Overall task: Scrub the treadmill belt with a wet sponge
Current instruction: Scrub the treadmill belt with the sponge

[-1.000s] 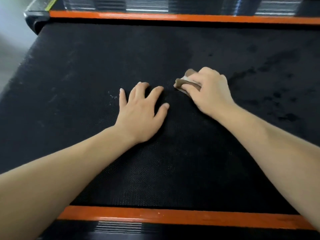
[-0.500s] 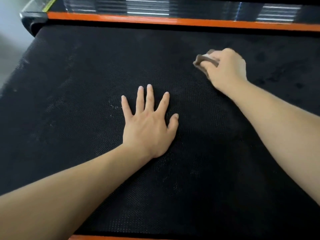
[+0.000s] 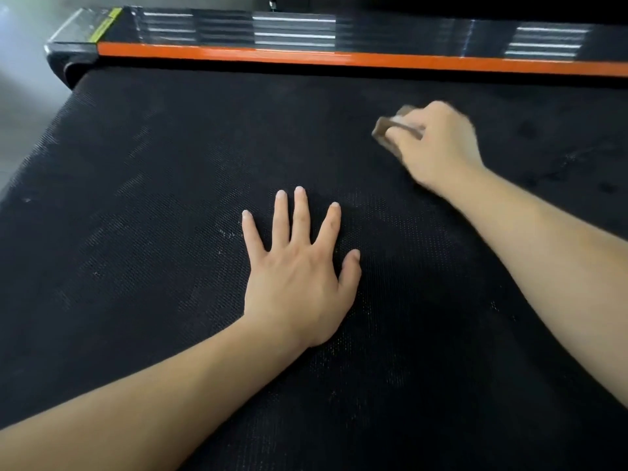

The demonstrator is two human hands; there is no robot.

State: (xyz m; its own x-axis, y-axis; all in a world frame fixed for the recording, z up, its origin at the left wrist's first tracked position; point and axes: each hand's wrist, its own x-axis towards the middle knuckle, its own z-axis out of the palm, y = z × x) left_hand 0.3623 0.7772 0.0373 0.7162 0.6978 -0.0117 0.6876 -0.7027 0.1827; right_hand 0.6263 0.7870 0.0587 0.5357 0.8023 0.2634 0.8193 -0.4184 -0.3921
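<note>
Head cam looking down at the belt (image 3: 136,232), which fills pretty much the whole shot: matte black with a fine dotted, grippy weave, kinda like rubber mesh. We've got our left hand (image 3: 299,280) planted flat on it around the middle, palm down, fingers straight and spread, not holding anything. Our right hand (image 3: 438,147) is further out and off to the right, fingers curled tight round the sponge (image 3: 387,125) and pushing it down onto the belt. The sponge looks like a brownish block with a paler layer in it, but it's blurry and mostly buried under the fingers, so we can't tell you much more than one blunt corner poking out on the left. It sits on the far right part of the belt, near the orange strip (image 3: 339,57) but not touching it. Just right of that hand there are darker blotches (image 3: 526,129) that look wet. Near our left pinky there are some tiny whitish specks (image 3: 226,232) stuck in the weave. Past the orange strip runs a glossy black rail (image 3: 292,28) with ribbed lines catching the light, and a bit of grey floor (image 3: 20,107) shows at the far left.
</note>
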